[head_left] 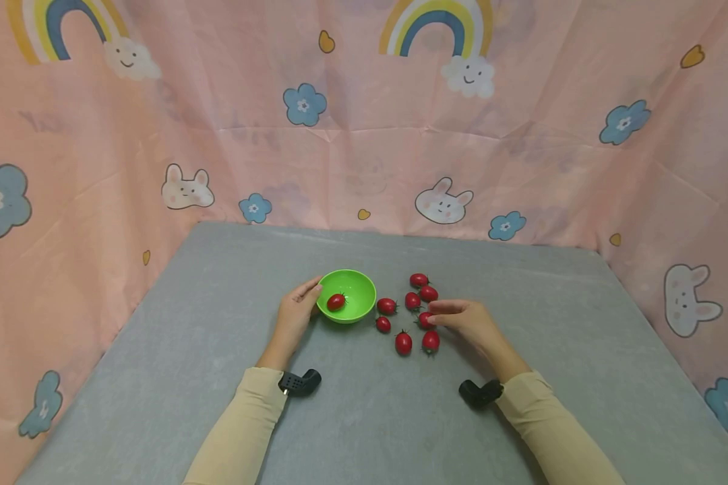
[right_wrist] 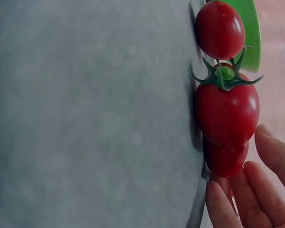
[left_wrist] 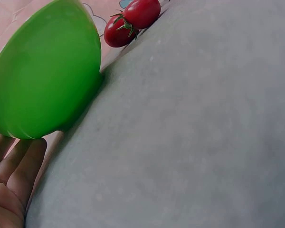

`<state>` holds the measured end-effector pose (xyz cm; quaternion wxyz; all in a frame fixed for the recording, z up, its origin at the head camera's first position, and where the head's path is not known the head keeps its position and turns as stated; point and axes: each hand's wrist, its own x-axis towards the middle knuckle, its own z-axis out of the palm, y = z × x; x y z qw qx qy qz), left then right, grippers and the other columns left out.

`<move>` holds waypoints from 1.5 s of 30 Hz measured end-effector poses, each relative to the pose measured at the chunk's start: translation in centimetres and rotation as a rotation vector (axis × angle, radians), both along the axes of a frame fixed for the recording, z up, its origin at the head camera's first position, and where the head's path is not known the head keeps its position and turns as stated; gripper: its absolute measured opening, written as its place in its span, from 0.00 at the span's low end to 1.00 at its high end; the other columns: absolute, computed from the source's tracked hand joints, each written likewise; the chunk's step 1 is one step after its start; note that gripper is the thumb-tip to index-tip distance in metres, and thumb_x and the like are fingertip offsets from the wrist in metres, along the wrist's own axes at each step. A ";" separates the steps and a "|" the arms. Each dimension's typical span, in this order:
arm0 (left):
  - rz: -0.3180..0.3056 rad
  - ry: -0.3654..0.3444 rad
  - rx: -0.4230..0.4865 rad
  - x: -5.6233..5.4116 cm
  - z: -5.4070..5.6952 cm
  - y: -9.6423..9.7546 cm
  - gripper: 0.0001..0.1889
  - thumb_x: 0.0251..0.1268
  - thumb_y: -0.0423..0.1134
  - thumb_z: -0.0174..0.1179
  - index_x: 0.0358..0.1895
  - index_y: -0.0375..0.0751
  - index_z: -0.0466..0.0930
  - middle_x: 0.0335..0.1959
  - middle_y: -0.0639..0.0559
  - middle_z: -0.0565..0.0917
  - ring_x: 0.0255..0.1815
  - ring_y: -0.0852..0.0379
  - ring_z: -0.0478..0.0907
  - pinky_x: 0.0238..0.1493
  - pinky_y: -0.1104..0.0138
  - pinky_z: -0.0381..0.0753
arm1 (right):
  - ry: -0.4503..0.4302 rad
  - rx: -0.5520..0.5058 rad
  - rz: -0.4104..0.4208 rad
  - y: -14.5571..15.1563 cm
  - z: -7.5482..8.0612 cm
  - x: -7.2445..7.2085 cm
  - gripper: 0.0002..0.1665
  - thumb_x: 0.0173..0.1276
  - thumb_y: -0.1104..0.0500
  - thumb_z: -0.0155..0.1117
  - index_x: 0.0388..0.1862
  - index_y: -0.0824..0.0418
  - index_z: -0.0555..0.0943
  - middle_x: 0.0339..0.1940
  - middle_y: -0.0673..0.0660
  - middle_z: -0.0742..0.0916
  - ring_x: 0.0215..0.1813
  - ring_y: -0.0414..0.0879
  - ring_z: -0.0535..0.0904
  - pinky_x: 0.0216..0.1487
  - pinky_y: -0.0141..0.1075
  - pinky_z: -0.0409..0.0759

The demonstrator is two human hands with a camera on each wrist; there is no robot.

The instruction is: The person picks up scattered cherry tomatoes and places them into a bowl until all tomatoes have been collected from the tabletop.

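A bright green bowl (head_left: 364, 300) stands on the table, and one red cherry tomato (head_left: 336, 302) lies inside it. My left hand (head_left: 294, 314) holds the bowl from its left side, thumb by the rim; in the left wrist view its fingers (left_wrist: 26, 166) meet the outer wall. Right of the bowl, my right hand (head_left: 470, 323) has thumb and fingertips around a cherry tomato (head_left: 425, 320) at the right of a loose group. In the right wrist view, a nearer tomato with a green stem (right_wrist: 227, 111) partly covers the tomato by the fingers.
Several loose cherry tomatoes lie between bowl and right hand, among them one at the back (head_left: 418, 279) and one in front (head_left: 403, 343). The grey table (head_left: 364, 417) meets a pink printed curtain (head_left: 364, 155) at the back and sides. Both wrists wear black devices (head_left: 300, 382).
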<state>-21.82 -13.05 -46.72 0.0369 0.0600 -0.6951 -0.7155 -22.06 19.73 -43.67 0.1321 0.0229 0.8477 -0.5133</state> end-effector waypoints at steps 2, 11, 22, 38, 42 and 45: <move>-0.001 0.001 0.000 0.0 -0.1 0.0 0.20 0.75 0.43 0.56 0.65 0.41 0.77 0.65 0.44 0.79 0.62 0.55 0.78 0.49 0.79 0.81 | -0.001 0.008 0.003 -0.1 0.0 -0.1 0.31 0.63 0.51 0.74 0.62 0.63 0.81 0.66 0.62 0.81 0.72 0.57 0.70 0.72 0.52 0.71; -0.008 0.008 0.003 0.0 -0.1 -0.1 0.20 0.75 0.43 0.56 0.65 0.41 0.77 0.65 0.44 0.79 0.63 0.55 0.78 0.49 0.79 0.81 | -0.001 0.051 0.019 -0.2 -0.2 -0.2 0.29 0.62 0.52 0.74 0.60 0.63 0.82 0.64 0.63 0.83 0.68 0.56 0.73 0.68 0.50 0.75; -0.003 0.006 -0.001 -0.1 -0.2 -0.1 0.20 0.75 0.43 0.56 0.65 0.41 0.77 0.65 0.45 0.79 0.61 0.56 0.78 0.49 0.79 0.81 | 0.000 0.055 0.030 -0.5 0.2 0.0 0.27 0.62 0.51 0.74 0.57 0.64 0.84 0.61 0.63 0.84 0.65 0.56 0.75 0.63 0.46 0.79; 0.005 0.003 -0.004 -0.1 -0.1 -0.1 0.21 0.75 0.44 0.56 0.65 0.41 0.77 0.67 0.44 0.78 0.61 0.58 0.78 0.48 0.78 0.81 | -0.030 0.080 0.014 -0.7 0.2 -0.2 0.26 0.61 0.51 0.76 0.55 0.61 0.85 0.60 0.62 0.85 0.61 0.54 0.75 0.56 0.38 0.80; 0.005 0.028 -0.004 0.0 -0.2 -0.1 0.22 0.74 0.46 0.57 0.65 0.41 0.77 0.66 0.43 0.78 0.60 0.57 0.79 0.49 0.77 0.82 | -0.011 0.087 0.019 -0.6 0.1 -0.2 0.26 0.61 0.50 0.75 0.55 0.62 0.85 0.59 0.63 0.85 0.62 0.54 0.75 0.58 0.40 0.79; 0.007 0.051 0.002 0.0 -0.2 0.0 0.23 0.73 0.47 0.58 0.65 0.38 0.77 0.66 0.41 0.78 0.59 0.59 0.80 0.49 0.77 0.82 | -0.002 0.090 0.024 -0.5 0.2 -0.2 0.27 0.62 0.50 0.74 0.56 0.63 0.85 0.60 0.63 0.85 0.63 0.55 0.74 0.61 0.45 0.78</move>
